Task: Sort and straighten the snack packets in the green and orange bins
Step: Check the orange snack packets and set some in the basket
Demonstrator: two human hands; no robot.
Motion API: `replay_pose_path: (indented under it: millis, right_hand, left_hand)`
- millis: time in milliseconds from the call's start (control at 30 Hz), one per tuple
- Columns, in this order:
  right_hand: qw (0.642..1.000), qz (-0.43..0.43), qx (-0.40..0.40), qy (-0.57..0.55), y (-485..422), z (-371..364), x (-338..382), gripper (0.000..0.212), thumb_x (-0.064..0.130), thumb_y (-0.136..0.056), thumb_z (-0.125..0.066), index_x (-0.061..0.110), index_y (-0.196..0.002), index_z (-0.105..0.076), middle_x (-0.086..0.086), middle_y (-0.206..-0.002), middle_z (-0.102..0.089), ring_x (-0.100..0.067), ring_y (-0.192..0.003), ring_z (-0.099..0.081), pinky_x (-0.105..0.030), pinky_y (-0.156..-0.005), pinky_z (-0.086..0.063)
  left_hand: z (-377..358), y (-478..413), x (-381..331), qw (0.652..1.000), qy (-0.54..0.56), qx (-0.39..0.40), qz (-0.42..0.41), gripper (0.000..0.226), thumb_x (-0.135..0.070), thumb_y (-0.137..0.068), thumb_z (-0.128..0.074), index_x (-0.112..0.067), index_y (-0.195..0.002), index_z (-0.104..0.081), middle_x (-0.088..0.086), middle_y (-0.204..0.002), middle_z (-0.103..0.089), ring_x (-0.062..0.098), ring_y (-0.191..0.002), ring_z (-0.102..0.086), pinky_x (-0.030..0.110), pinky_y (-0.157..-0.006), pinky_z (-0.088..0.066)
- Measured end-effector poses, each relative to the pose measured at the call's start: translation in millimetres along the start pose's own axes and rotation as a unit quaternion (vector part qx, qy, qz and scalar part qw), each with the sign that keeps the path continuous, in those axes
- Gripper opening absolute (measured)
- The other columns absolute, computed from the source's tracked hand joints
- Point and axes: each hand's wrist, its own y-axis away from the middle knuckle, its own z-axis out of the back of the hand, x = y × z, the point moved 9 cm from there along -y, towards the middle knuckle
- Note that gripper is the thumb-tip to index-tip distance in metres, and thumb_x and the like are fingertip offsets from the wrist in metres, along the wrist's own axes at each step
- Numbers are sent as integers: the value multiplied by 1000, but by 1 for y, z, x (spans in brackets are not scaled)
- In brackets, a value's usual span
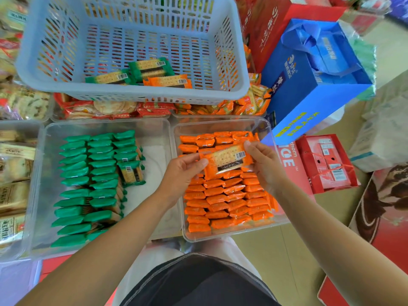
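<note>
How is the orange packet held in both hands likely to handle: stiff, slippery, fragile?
Probably fairly stiff: the orange packet spans flat between the left hand and right hand without sagging. Likely fragile, since a cracker shows through its wrapper. The glossy film may be slippery.

Shop: snack bins (220,123), gift boxes (329,164)

Green packets (88,184) – orange packets (220,202) – pale blue slotted basket (132,93) – blue gift bag (309,85).

The basket (132,94) stands behind left bin (152,164) and right bin (223,235).
</note>
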Motion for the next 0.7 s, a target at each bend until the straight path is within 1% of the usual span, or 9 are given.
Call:
replay_pose_path:
  millis: [133,233,267,333,400,467,500,600,700]
  right_hand:
    - [999,-35,-1,-36,2,2,-9,20,26,-92,-59,10,-81,-66,-6,-84,-72,-19,-83,-70,-24,-63,-58]
    - [998,-50,-32,-19,2,8,-16,21,28,-90,-62,8,-85,-68,-12,-93,-71,-24,-90,-70,-25,-67,-60]
    - [997,-53,-46,-15,2,10,-17,20,26,-92,-62,8,-86,-68,-13,-95,-71,-24,-90,-70,-24,-64,-59]
    - [996,-56,-67,-13,3,13,-18,19,23,-95,-60,8,-87,-68,-13,-96,-72,-23,-89,-71,-21,-59,-57]
    - [996,-62,-62,-12,4,10,-16,18,22,-94,-61,7,-89,-69,-14,-98,-73,-24,-91,-71,-23,-61,-59]
    - [996,-69,-47,-23,5,4,-14,15,19,-94,-62,7,-89,-69,-11,-92,-73,-21,-86,-72,-22,-61,-59]
    - [996,-71,-39,-37,6,2,-13,14,18,-94,-61,7,-92,-69,-9,-91,-73,-18,-82,-72,-21,-58,-57]
    - [994,-74,-4,-78,6,-6,-8,18,18,-96,-57,7,-106,-67,-11,-99,-67,-16,-75,-71,-22,-57,-57]
    - [988,-92,21,-118,11,-10,-9,16,17,-98,-52,5,-90,-60,-10,-87,-62,-20,-71,-72,-25,-60,-58]
  left_hand:
    - [4,4,6,1000,-4,-6,14,24,-20,-99,-53,-16,-118,-68,-1,-93,-75,7,-79,-67,19,-68,-50]
    - [0,5,8,999,-49,8,11,28,-25,-101,-51,-20,-126,-62,-5,-108,-72,11,-95,-68,22,-76,-51]
    - [0,6,7,996,-91,3,-5,34,-31,-100,-54,-22,-133,-56,-9,-118,-66,10,-105,-64,23,-82,-51]
    - [1,8,-2,974,-216,-19,-71,64,-48,-86,-64,-28,-143,-40,-13,-135,-48,5,-121,-51,24,-96,-45]
    - [-6,10,-10,926,-349,-11,-141,80,-56,-76,-68,-29,-145,-38,-8,-142,-41,9,-130,-41,28,-106,-39]
    - [-11,13,-15,888,-423,-14,-181,74,-56,-79,-65,-24,-142,-44,-3,-139,-47,14,-129,-41,37,-107,-39]
    - [-10,14,-17,881,-434,-20,-190,70,-58,-82,-60,-23,-141,-47,-3,-136,-50,14,-126,-42,36,-105,-39]
    - [-9,13,-17,886,-428,-18,-179,65,-64,-86,-42,-20,-132,-57,-4,-126,-56,10,-115,-46,28,-95,-40]
    - [-7,11,-12,920,-370,-10,-128,57,-64,-87,-40,-18,-109,-66,-3,-106,-64,8,-95,-56,27,-79,-47]
